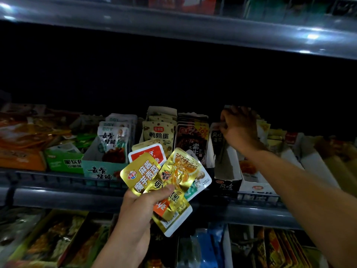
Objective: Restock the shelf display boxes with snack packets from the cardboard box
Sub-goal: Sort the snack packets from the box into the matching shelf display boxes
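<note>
left hand (144,202) gripped fanned snack packets (166,180); right hand (238,128) pinched packets in the far-right display box (228,171); the loose fan risked slipping.

There is only one view, from the person's head. It faces forward and a little down, very near the middle shelf (63,194); an upper shelf edge (173,26) crosses the top.
</note>
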The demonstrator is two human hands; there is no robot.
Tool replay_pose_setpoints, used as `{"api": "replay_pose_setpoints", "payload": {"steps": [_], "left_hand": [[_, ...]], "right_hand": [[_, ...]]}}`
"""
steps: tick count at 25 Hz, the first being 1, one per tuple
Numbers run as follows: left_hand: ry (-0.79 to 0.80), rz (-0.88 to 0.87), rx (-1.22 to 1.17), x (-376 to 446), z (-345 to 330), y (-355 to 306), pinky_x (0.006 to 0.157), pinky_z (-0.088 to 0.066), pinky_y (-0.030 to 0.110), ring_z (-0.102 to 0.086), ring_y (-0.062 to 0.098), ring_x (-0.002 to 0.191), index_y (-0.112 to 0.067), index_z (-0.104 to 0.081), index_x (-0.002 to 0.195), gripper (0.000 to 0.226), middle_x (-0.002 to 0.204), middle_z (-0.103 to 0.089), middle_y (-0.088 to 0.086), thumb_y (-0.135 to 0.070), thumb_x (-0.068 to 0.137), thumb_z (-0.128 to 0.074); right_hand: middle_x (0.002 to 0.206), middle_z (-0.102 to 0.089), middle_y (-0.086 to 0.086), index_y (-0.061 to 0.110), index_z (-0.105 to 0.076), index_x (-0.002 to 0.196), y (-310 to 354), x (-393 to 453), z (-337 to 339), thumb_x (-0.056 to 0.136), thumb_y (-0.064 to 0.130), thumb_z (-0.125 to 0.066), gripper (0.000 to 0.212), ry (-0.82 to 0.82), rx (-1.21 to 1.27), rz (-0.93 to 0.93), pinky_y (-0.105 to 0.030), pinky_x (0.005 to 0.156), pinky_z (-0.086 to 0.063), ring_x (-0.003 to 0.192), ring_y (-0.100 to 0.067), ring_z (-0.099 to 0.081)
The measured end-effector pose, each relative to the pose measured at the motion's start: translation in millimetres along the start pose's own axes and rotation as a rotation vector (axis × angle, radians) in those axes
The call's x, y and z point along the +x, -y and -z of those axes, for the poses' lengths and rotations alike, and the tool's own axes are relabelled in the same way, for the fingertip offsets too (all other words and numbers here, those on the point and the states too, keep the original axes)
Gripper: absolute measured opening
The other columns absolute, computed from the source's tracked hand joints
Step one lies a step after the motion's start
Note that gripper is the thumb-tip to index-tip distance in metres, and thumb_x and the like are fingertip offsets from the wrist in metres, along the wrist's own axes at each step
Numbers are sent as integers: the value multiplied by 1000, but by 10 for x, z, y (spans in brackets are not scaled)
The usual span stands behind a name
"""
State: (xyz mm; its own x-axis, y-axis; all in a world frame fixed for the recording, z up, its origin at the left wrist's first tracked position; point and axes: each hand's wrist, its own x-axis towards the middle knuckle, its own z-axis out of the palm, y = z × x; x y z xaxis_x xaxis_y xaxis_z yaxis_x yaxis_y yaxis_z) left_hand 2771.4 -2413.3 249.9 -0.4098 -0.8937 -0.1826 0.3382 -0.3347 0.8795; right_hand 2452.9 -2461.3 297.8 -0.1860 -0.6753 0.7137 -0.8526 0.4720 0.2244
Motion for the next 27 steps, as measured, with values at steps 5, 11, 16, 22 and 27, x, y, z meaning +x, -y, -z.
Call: {"api": "replay_pose_setpoints", "payload": {"steps": [5, 11, 16, 22, 27], "left_hand": [[6, -1, 22, -2, 27, 14, 77, -52, 37, -75, 19, 85, -20, -71, 100, 37, 94, -78, 1, -5, 67, -78], [21, 11, 9, -117, 50, 18, 73, -51, 36, -75, 19, 79, -19, -72, 100, 36, 94, -78, 4, 1, 71, -75], [43, -7, -25, -123, 48, -37, 76, -52, 38, -75, 22, 85, -18, -72, 105, 45, 96, -78, 5, -3, 63, -76], [50, -23, -61, -74, 65, 27, 78, -54, 37, -74, 26, 95, -15, -67, 117, 63, 105, -77, 7, -10, 56, -81], [246, 70, 96, -236, -32, 121, 95, -51, 47, -72, 28, 101, -16, -70, 111, 52, 106, -76, 8, -7, 62, -85]], "right_hand": [[134, -56, -13, 17, -68, 115, -6, -92, -21, 81, 23, -72, 35, 9, 21, 32, -50, 102, -27, 129, -39, -41], [145, -43, -19, 12, -53, 135, 51, -80, 63, 90, 38, -61, 52, 88, -12, -199, -56, 113, -23, 137, -41, -34], [141, -43, -17, 12, -57, 121, 235, -156, 240, 84, 28, -69, 42, -41, 198, -170, -56, 110, -28, 134, -42, -35], [112, -54, 6, 33, -42, 124, 740, -987, 1285, 91, 52, -58, 41, 248, 1144, -286, -30, 72, -50, 94, -14, -60], [102, -75, -5, 16, -63, 111, 743, -1591, 1442, 89, 22, -65, 22, 562, 1715, -661, -28, 70, -60, 92, -19, -73]]}}
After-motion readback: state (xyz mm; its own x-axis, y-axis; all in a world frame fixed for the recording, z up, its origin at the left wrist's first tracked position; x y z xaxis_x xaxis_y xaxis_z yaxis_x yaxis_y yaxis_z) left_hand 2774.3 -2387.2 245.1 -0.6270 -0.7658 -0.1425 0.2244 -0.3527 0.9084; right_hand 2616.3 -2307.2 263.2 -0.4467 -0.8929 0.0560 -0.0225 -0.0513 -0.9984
